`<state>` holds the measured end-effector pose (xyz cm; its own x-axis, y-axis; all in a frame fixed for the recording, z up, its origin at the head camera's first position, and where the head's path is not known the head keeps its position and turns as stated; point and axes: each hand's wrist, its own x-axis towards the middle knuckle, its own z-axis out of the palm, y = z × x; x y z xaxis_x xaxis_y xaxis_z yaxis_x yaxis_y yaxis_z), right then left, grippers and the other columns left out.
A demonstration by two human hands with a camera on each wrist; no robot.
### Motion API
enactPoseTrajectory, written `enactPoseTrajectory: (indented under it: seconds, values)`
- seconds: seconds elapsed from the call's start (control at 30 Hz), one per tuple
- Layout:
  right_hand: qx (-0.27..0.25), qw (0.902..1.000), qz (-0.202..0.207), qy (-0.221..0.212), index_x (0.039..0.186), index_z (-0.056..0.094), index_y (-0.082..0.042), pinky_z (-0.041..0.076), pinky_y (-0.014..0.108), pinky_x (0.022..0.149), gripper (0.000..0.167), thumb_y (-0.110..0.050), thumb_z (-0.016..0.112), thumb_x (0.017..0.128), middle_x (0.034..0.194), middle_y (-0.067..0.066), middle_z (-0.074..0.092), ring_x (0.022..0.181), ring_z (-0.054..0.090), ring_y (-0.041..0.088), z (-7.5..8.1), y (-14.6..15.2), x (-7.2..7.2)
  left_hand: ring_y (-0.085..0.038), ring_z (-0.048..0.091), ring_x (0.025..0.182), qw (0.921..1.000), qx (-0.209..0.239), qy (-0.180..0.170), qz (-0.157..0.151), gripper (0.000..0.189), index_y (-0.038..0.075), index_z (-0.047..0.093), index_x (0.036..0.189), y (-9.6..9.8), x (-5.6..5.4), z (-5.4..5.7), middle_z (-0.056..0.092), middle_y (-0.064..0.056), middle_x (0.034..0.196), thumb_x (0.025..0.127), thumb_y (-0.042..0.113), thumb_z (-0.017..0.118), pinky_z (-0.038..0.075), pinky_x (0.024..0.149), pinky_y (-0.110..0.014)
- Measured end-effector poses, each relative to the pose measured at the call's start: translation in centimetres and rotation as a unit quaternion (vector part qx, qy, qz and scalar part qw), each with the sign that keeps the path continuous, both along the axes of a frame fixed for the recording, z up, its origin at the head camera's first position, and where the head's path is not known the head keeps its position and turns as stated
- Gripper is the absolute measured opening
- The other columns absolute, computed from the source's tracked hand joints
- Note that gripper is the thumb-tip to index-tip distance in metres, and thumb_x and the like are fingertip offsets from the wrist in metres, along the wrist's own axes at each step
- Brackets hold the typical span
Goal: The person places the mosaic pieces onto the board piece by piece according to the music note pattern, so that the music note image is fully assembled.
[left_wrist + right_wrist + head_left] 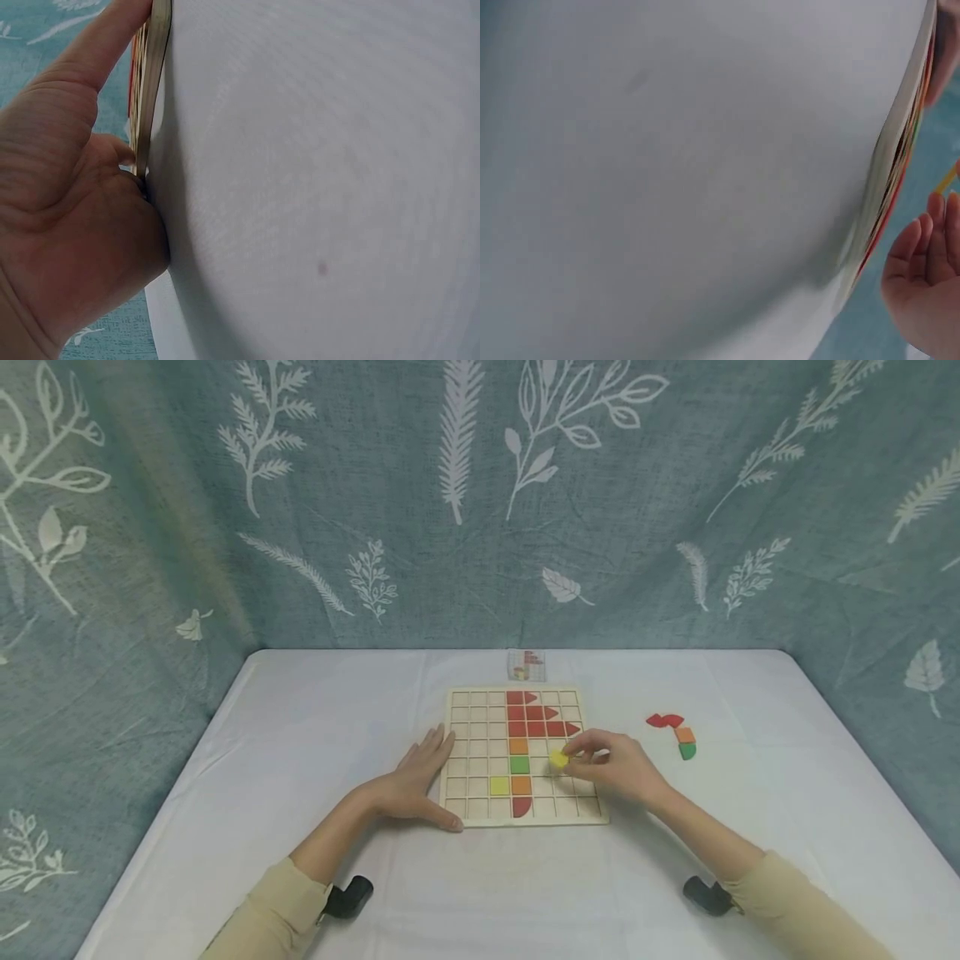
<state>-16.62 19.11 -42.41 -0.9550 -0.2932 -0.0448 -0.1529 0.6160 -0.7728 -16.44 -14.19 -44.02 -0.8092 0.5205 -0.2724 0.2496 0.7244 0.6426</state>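
Note:
A wooden grid board (468,756) lies on the white table, with red, orange, green and yellow tiles set in some of its squares. Over the right half of the board my right hand (618,767) pinches a yellow tile (558,759) between thumb and fingertips. The right wrist view shows this tile (946,178) edge-on above the fingers. My left hand (412,781) rests spread along the board's left edge, its thumb at the near left corner. In the left wrist view the palm (82,240) is beside the board's side (154,82).
To the right of the board lie loose tiles: red pieces (664,721), an orange square (685,735) and a green piece (687,751). A small pattern card (527,666) sits behind the board. A patterned blue-green curtain (480,568) hangs past the table's back edge.

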Motion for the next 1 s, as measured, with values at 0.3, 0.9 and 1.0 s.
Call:
enactPoseTrajectory:
  seconds: [0.3, 0.9, 1.0]
  values:
    - [0.041, 0.9865, 0.149, 0.055, 0.091, 0.073, -0.024, 0.05, 0.028, 0.075, 0.014, -0.021, 0.08, 0.081, 0.088, -0.017, 0.066, 0.085, 0.056, 0.009, -0.6, -5.2, 1.7, -0.029, -0.013, 0.148, 1.0, -0.004, 0.003, -0.004, 0.132, 0.0, 0.002, 0.155, -0.1, -0.1, -0.2, -0.011, -0.019, 0.161, 0.066, 0.051, 0.085, -0.003, 0.119, -0.046]
    - [0.094, 0.9558, 0.236, 0.148, 0.09, 0.078, -0.023, 0.045, 0.024, 0.079, 0.008, -0.018, 0.075, 0.085, 0.082, -0.024, 0.063, 0.083, 0.051, 0.003, -0.8, -6.7, 2.1, -0.03, -0.012, 0.148, 1.0, -0.004, 0.005, 0.001, 0.131, 0.0, 0.003, 0.155, 0.1, 0.2, -0.2, -0.01, -0.019, 0.161, 0.067, 0.05, 0.085, -0.003, 0.119, -0.047]
    - [0.067, 0.9654, 0.219, 0.124, 0.088, 0.078, -0.025, 0.046, 0.026, 0.078, 0.006, -0.02, 0.074, 0.087, 0.082, -0.024, 0.065, 0.084, 0.053, 0.004, -0.7, -6.3, 2.1, -0.03, -0.012, 0.148, 1.0, -0.004, 0.005, 0.0, 0.131, 0.0, 0.003, 0.155, 0.2, 0.3, -0.3, -0.01, -0.019, 0.161, 0.067, 0.05, 0.085, -0.003, 0.119, -0.047]
